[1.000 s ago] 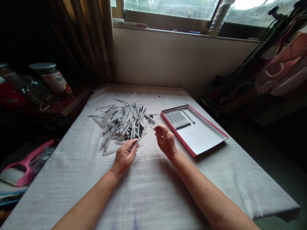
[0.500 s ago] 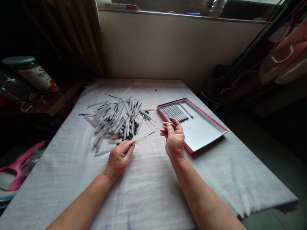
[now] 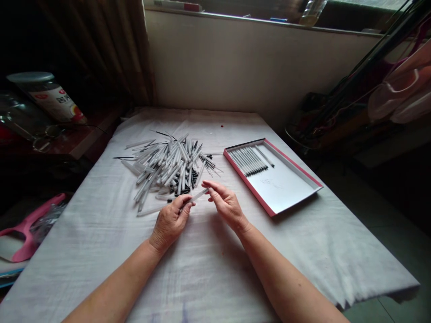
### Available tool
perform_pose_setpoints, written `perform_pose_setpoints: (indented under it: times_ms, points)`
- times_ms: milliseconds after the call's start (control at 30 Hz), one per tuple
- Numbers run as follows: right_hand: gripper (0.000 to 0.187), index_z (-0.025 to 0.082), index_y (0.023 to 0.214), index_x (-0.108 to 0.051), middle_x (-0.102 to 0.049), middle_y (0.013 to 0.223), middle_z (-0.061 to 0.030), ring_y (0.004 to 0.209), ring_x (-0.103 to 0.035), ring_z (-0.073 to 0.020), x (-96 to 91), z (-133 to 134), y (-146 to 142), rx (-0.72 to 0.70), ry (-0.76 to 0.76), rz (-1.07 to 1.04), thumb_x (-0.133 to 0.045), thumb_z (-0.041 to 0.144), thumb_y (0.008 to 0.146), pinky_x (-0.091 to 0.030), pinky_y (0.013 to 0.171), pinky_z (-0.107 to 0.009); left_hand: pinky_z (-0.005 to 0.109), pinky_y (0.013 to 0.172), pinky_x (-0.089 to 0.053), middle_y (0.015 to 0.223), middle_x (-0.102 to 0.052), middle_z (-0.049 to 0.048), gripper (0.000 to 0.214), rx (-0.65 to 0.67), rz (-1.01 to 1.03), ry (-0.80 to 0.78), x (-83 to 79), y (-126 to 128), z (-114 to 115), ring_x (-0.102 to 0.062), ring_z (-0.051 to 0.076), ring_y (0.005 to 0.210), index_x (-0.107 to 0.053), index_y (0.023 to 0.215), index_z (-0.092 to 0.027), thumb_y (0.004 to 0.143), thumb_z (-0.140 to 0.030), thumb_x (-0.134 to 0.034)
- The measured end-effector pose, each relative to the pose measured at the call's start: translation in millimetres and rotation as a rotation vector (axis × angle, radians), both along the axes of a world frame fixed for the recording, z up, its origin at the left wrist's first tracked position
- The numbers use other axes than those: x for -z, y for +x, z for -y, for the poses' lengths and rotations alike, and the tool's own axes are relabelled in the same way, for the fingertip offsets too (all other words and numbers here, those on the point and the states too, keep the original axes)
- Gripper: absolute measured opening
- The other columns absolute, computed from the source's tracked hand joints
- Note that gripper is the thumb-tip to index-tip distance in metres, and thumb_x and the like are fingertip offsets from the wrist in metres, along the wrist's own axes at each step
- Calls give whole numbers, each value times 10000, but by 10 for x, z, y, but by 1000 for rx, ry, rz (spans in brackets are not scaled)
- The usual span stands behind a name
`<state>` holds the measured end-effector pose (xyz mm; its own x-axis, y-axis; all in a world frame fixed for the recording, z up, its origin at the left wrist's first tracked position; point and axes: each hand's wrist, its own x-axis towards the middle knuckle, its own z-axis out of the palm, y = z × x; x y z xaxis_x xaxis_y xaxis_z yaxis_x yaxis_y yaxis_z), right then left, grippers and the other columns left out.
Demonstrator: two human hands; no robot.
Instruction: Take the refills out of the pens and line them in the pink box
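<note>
My left hand [image 3: 171,220] is closed round a translucent white pen barrel [image 3: 199,195], which slants up to the right. At the barrel's far end, the thumb and index finger of my right hand [image 3: 226,204] pinch together. The refill is hidden in the barrel and behind those fingers. Just beyond my left hand lies a loose heap of pen barrels [image 3: 164,163], with black caps [image 3: 192,178] and thin dark-tipped refills [image 3: 210,165] among them. To the right, a shallow red-edged box lid [image 3: 286,190] holds a row of black-ended pens [image 3: 249,160], one lying apart.
A white cloth [image 3: 208,273] covers the table. A lidded jar [image 3: 55,98] stands on a dark side table at left, above a pink-handled object [image 3: 30,229]. Wall and window sill [image 3: 242,19] are at the back. Dark poles and hanging items are at right.
My right hand has moved left and down to the barrel's end. The refill stretched between the hands has slid into the barrel and no longer shows. The view has shifted slightly.
</note>
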<state>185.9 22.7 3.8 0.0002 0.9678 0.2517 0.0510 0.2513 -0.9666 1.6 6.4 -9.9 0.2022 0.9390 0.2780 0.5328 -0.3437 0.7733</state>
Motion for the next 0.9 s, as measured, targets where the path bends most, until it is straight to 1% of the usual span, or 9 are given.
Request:
perform_pose_setpoints:
  times_ms: [67,133,267,367,567,667,733,800,900]
  points:
    - [347,233,1204,-615,-714,1046,-74,831,-681,-171,0,-118,1,-50,-30,3,-453,354,922,-542,626,-275,268,673,-538,851,-737,37,261,-22,65,-46,-12,-2,-8,-683,161,695,-590,1066,-205,910,-372,-462]
    - [332,215,1177,-618,-715,996,-72,809,-679,-167,8,-279,-13,-22,1,104,-424,331,934,-537,649,-282,268,661,-536,838,-726,31,260,-64,140,-64,-22,-9,-23,-669,150,673,-579,1047,-202,917,-386,-448]
    - [158,213,891,-713,-696,935,-59,853,-646,-181,41,-518,-104,1,161,692,-560,237,861,-503,762,-293,250,633,-525,849,-706,29,261,-151,274,-64,-27,-43,-66,-650,133,662,-563,1041,-197,916,-403,-462]
    - [141,238,928,-720,-676,1007,-58,895,-624,-194,56,-532,-170,-27,211,1015,-624,291,839,-485,757,-290,233,599,-513,849,-695,33,276,-185,349,-76,-13,-67,-95,-639,125,649,-561,1033,-187,908,-421,-482]
    - [169,238,961,-707,-668,1016,-73,924,-599,-210,71,-462,-162,12,256,1198,-565,299,893,-462,756,-289,229,585,-508,849,-697,33,286,-168,351,-105,-12,-59,-98,-641,128,652,-565,1046,-185,899,-422,-502]
    - [221,211,951,-712,-677,1002,-96,901,-607,-211,100,-465,-138,26,288,1148,-501,273,921,-461,769,-295,232,595,-517,847,-705,31,282,-154,328,-104,-16,-52,-89,-649,129,651,-569,1053,-186,900,-412,-500]
    - [231,198,956,-712,-686,997,-103,886,-618,-209,119,-455,-123,68,286,1009,-493,254,912,-466,770,-298,234,608,-526,846,-710,29,277,-148,313,-93,-9,-52,-83,-654,129,653,-573,1062,-186,904,-401,-497]
    - [219,194,941,-711,-701,954,-90,839,-632,-196,128,-414,-102,129,226,757,-508,245,881,-477,762,-300,238,630,-536,842,-715,28,269,-141,282,-72,2,-51,-76,-659,128,653,-586,1068,-186,903,-382,-507]
    - [202,191,907,-702,-716,826,-49,679,-628,-160,111,-271,-37,137,-13,245,-545,285,822,-492,643,-278,242,672,-543,883,-726,37,235,-108,172,5,16,-46,-62,-679,142,718,-635,1045,-192,888,-343,-543]
